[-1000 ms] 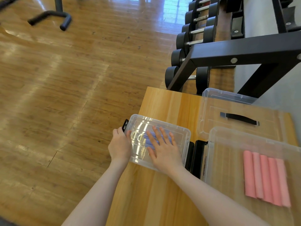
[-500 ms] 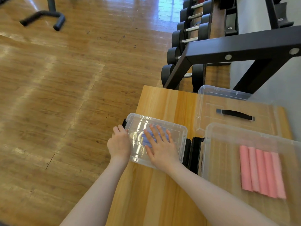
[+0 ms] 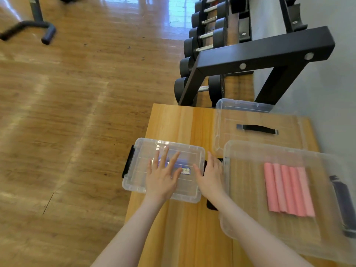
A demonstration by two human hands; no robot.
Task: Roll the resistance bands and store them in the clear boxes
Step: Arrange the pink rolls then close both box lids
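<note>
A small clear box (image 3: 138,182) with its lid on sits at the left edge of the wooden table (image 3: 173,122). Blue rolled bands (image 3: 182,162) show dimly through the lid. My left hand (image 3: 162,176) lies flat on that lid with fingers spread. Just to the right, my right hand (image 3: 210,177) rests with straight fingers at the box's right end, over its black latch. A larger clear box (image 3: 240,151) stands open on the right and holds several pink rolled bands (image 3: 289,189) side by side.
The large box's clear lid (image 3: 258,116) with a black handle lies behind it. A black latch (image 3: 128,160) sticks out over the table's left edge. A black dumbbell rack (image 3: 260,53) stands beyond the table on the wooden floor.
My left hand has left the box's left latch and moved onto the lid. My right hand has slid off the lid to the right end of the box.
</note>
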